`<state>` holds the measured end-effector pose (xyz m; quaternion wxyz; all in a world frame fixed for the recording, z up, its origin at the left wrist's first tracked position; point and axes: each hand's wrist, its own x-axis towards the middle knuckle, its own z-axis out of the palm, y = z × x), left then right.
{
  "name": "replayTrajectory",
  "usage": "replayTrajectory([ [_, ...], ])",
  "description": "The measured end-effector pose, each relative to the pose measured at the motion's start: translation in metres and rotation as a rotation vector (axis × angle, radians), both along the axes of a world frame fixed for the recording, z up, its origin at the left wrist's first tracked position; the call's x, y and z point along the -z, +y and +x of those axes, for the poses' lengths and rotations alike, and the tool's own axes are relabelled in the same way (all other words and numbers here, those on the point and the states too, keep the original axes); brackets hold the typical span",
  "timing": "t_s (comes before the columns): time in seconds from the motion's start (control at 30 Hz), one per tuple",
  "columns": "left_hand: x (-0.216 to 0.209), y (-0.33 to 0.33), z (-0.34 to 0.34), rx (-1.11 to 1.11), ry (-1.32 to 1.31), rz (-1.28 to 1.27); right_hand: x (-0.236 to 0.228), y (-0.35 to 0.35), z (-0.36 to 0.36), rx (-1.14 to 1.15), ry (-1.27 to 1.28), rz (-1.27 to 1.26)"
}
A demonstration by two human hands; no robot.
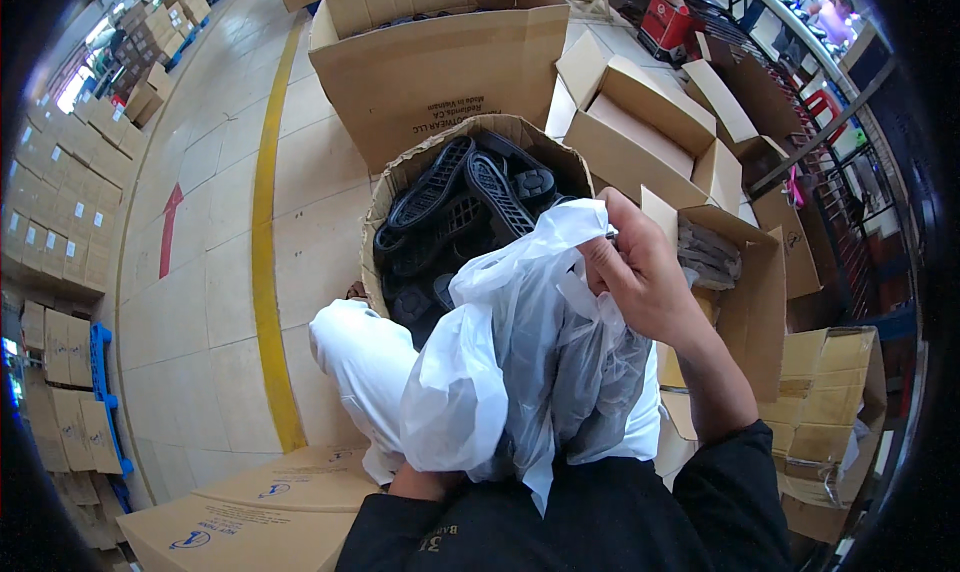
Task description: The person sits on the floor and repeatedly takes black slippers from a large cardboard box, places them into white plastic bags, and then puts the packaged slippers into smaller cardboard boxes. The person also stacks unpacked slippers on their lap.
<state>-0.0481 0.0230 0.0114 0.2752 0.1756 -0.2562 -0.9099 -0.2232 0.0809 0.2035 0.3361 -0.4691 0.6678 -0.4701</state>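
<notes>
**Seated Handling of Clear Plastic Bags Above a Carton of Black Soles**

The work area is a large indoor hall with a pale tiled floor [215, 322]. A yellow line [265, 192] runs along the floor, left of the work position; a red arrow [170, 230] is marked farther left. Stacked cartons [65, 192] occupy the left side of the hall, and a blue pallet [105, 392] shows at the lower left. At the upper right, a long desk [790, 12] carries small items that are too blurred to identify; a person [833, 20] is beside it.

A tall open carton [450, 87] stands ahead. Open cartons [640, 137] are grouped to its right. A taped carton [815, 397] stands at the lower right, and a closed carton [270, 507] lies at the lower left.

Directly before the person's white trousers [360, 367] is an open carton with bowed walls [374, 262], filled with loosely piled black soles [430, 192]. The plastic bags [520, 342], whitish and translucent, lie bunched over the lap and overlap the near rim of this carton.

Hands: the right hand [635, 267] pinches the upper edge of the plastic between thumb and fingers. The left forearm [425, 483] passes beneath the plastic; the left hand is covered, so its grip cannot be determined.
</notes>
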Motion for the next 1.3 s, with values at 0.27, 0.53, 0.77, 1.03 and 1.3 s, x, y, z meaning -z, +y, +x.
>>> replayTrajectory([
  [0.27,-0.002,0.004,-0.017,0.014,0.035,0.025,0.011,0.001,-0.01,-0.137,0.001,-0.152],
  [0.53,-0.002,0.008,-0.03,0.013,0.061,0.047,0.003,0.008,-0.014,-0.394,0.117,-0.149],
  [0.77,0.01,-0.02,-0.033,-0.141,-0.037,0.016,0.022,0.008,-0.014,-0.239,0.214,-0.116],
  [1.03,0.04,-0.056,-0.047,-0.395,-0.257,-0.337,0.052,-0.014,0.0,-0.134,0.324,-0.194],
  [1.3,0.062,-0.091,-0.069,-0.527,-0.492,-0.843,0.088,-0.05,-0.021,-0.143,0.267,-0.241],
])
